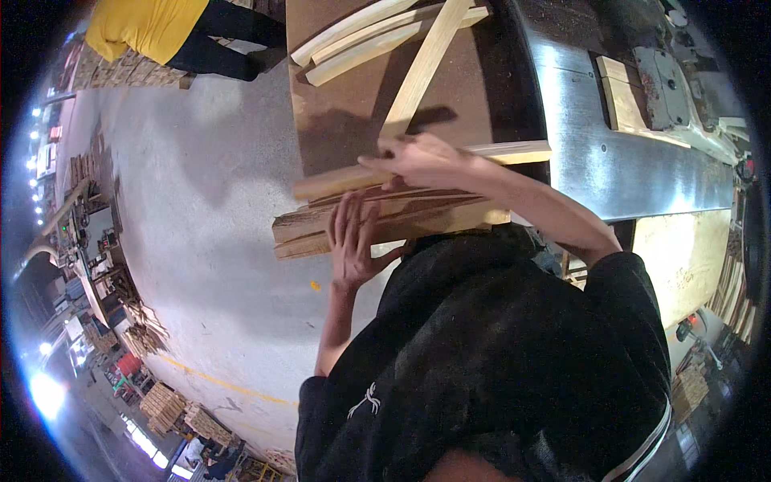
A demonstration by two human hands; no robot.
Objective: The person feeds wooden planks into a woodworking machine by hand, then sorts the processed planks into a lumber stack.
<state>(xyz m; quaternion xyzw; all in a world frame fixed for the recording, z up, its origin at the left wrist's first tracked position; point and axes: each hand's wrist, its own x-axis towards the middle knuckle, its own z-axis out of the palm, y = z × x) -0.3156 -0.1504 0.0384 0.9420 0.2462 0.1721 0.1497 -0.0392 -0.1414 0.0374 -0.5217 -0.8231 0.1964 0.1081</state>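
Note:
Across the near end of a brown tabletop [337, 145] lies a bundle of rough wooden strips [450, 215], side by side, close to my body. My left hand [352, 251] rests over the left part of this bundle, its fingers spread and laid on the wood. Above the far side of the bundle, my right hand [427, 159] closes around the near end of a long pale wooden strip [427, 68], which slants away to the upper right. A lighter strip [514, 151] passes beneath my right wrist. Slight blur softens the right fingers.
Several curved pale strips [361, 36] lie at the table's far end. To the right is a shiny metal machine table [578, 161] with a wooden piece [618, 96] by a machine head [665, 84]. A person in a yellow top [144, 28] stands at the far left near stacked wood.

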